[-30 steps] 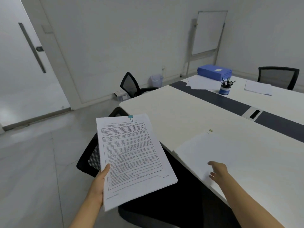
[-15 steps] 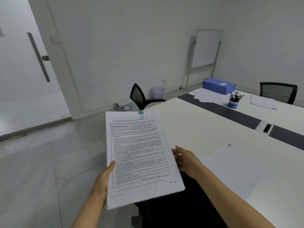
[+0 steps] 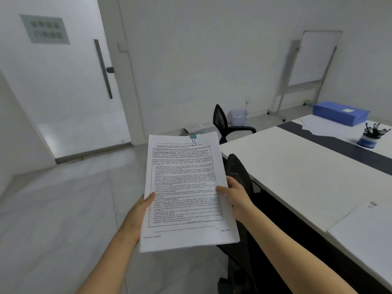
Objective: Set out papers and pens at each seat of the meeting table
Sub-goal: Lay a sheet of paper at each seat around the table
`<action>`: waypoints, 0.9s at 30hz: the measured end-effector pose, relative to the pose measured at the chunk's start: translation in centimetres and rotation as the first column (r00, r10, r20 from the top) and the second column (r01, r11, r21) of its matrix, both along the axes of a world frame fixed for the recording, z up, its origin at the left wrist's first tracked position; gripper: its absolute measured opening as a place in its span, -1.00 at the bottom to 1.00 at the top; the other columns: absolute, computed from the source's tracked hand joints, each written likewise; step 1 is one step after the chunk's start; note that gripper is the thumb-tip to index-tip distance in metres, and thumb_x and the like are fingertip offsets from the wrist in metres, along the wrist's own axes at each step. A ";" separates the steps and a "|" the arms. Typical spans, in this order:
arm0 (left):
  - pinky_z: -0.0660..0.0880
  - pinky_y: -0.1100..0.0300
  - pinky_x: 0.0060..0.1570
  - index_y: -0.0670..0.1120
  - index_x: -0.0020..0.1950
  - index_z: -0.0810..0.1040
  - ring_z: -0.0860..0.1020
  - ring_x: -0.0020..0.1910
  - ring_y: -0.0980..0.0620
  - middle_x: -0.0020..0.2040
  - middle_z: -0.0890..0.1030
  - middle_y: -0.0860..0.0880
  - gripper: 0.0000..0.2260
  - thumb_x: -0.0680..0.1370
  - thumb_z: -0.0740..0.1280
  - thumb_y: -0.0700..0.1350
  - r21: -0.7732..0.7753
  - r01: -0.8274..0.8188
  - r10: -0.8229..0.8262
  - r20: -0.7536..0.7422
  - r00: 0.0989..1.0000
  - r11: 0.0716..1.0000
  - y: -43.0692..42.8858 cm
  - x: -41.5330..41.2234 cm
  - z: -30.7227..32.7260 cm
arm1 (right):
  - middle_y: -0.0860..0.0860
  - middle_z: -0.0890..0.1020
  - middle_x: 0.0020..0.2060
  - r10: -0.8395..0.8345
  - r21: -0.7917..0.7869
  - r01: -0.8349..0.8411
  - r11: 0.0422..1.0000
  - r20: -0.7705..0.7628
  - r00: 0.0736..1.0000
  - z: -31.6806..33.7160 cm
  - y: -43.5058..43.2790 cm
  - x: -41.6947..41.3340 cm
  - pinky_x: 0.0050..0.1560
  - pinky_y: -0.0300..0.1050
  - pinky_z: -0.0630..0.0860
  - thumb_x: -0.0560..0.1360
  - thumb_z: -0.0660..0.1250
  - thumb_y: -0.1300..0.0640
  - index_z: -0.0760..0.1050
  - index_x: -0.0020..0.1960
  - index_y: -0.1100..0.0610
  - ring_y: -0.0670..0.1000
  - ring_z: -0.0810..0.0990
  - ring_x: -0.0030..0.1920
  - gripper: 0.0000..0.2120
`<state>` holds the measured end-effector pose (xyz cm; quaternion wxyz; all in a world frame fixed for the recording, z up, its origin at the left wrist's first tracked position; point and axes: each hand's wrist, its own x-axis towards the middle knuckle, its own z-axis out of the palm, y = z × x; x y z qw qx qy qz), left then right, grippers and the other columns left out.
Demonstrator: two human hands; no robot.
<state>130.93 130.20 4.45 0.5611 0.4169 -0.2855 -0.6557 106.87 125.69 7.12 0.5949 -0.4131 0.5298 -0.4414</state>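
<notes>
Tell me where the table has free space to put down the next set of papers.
The near white table is bare between its left end and the clipped papers at lower right. Beyond the dark strip it is crowded: blue folders, loose sheets, pen cup.

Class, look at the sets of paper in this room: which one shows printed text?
The stack held in both hands, with the teal clip. The sheets lying on the table look blank.

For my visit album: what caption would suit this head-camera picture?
Both hands, left and right, hold a clipped stack of printed papers beside the meeting table.
</notes>
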 end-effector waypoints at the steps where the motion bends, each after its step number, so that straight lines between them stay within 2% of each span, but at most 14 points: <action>1: 0.63 0.06 -0.15 -0.05 0.23 0.51 0.67 -0.07 -0.09 0.03 0.68 -0.12 -0.76 0.60 0.17 -0.13 0.006 -0.003 0.003 0.009 1.000 1.000 -0.7 0.6 -0.1 | 0.07 0.61 0.03 0.000 -0.005 0.000 1.000 -0.003 1.000 0.1 -0.7 0.6 0.16 0.20 0.52 0.53 0.24 0.32 0.46 0.09 0.03 0.14 0.60 0.03 -0.77; 6: 0.62 0.08 -0.12 -0.06 0.22 0.52 0.64 0.01 -0.10 0.08 0.66 -0.13 -0.76 0.59 0.20 -0.13 0.016 -0.007 0.006 0.056 0.998 1.000 -5.1 2.9 -0.3 | 0.03 0.60 -0.04 -0.010 -0.027 0.009 1.000 -0.037 0.999 0.1 -5.2 2.9 0.07 0.11 0.56 0.54 0.24 0.29 0.44 0.15 0.09 0.08 0.60 -0.06 -0.79; 10: 0.58 0.06 -0.01 -0.11 0.24 0.51 0.61 0.08 -0.10 0.17 0.62 -0.15 -0.73 0.58 0.19 -0.14 -0.010 0.032 -0.032 0.082 0.996 0.999 -9.9 4.9 -0.1 | 0.05 0.59 -0.04 -0.044 -0.032 0.045 0.998 0.038 0.998 0.1 -10.4 4.3 -0.11 -0.05 0.56 0.54 0.24 0.31 0.43 0.16 0.12 0.04 0.59 -0.09 -0.77; 14: 0.59 0.08 -0.01 -0.17 0.24 0.52 0.62 0.06 -0.10 0.18 0.61 -0.18 -0.73 0.58 0.18 -0.18 -0.004 0.053 -0.053 0.108 0.993 0.999 -16.3 6.7 0.5 | 0.06 0.61 -0.04 -0.084 -0.029 0.088 0.996 0.108 0.991 0.6 -16.8 5.4 0.12 0.11 0.54 0.54 0.22 0.34 0.42 0.20 0.12 0.08 0.60 -0.07 -0.73; 17: 0.58 0.08 -0.01 -0.15 0.22 0.52 0.64 0.03 -0.09 0.13 0.64 -0.16 -0.70 0.50 0.26 -0.21 -0.019 0.078 -0.074 0.144 0.987 0.997 -21.6 7.6 0.9 | 0.05 0.60 -0.11 -0.097 -0.027 0.101 0.994 0.125 0.987 0.8 -22.0 6.1 0.02 0.07 0.56 0.54 0.20 0.35 0.41 0.17 0.13 0.07 0.59 -0.14 -0.75; 20: 0.62 0.08 -0.11 -0.10 0.17 0.52 0.66 -0.04 -0.08 0.06 0.67 -0.14 -0.75 0.53 0.24 -0.31 0.001 0.066 -0.065 0.182 0.981 0.998 -25.5 8.4 0.4 | 0.04 0.60 -0.12 -0.126 -0.014 0.129 0.992 0.127 0.984 0.4 -25.6 6.9 -0.02 0.02 0.57 0.54 0.21 0.36 0.42 0.15 0.12 0.06 0.59 -0.16 -0.76; 23: 0.62 0.10 -0.25 -0.09 0.14 0.52 0.68 -0.13 -0.07 -0.02 0.69 -0.12 -0.73 0.54 0.22 -0.37 0.065 0.030 -0.042 0.184 0.982 0.997 -28.7 8.9 -0.9 | 0.04 0.60 -0.11 -0.144 0.020 0.143 0.990 0.099 0.985 -0.6 -28.4 7.9 0.01 0.08 0.57 0.55 0.21 0.33 0.41 0.16 0.10 0.07 0.60 -0.15 -0.76; 27: 0.61 0.11 -0.29 -0.08 0.11 0.52 0.67 -0.18 -0.06 -0.11 0.70 -0.08 -0.71 0.53 0.22 -0.40 0.083 0.037 -0.054 0.214 0.975 0.996 -33.7 10.1 -2.0 | 0.06 0.61 -0.07 -0.167 0.022 0.166 0.986 0.073 0.983 -1.7 -32.0 9.3 0.12 0.17 0.54 0.54 0.22 0.32 0.43 0.13 0.07 0.10 0.61 -0.10 -0.77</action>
